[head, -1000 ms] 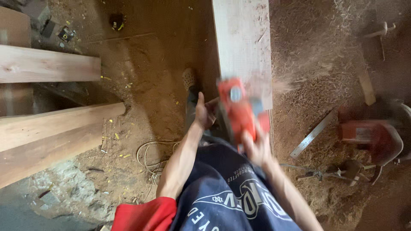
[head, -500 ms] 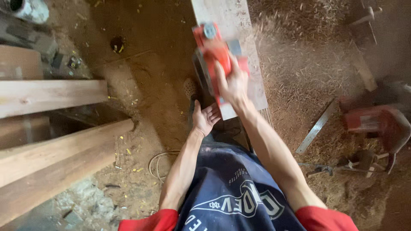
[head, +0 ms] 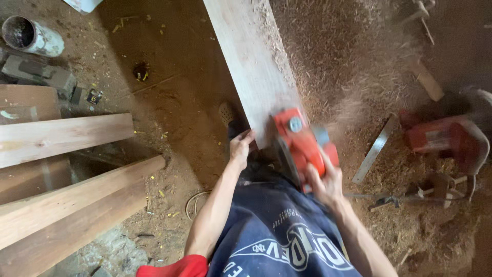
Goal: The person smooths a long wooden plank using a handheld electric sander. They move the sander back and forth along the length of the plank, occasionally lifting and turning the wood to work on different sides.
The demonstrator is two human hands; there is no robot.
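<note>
Both hands work the near end of the plank (head: 253,66): the right hand (head: 324,183) wraps its fingers around the red electric planer (head: 300,143) at that end, while the left hand (head: 240,149) curls against the plank's edge. Steady, level pressure would likely serve best. Beyond, wood shavings (head: 353,77) cover the ground.

Soft dim daylight, deep shadow at upper left, motion blur over the right side, wide-angle stretch at edges
</note>
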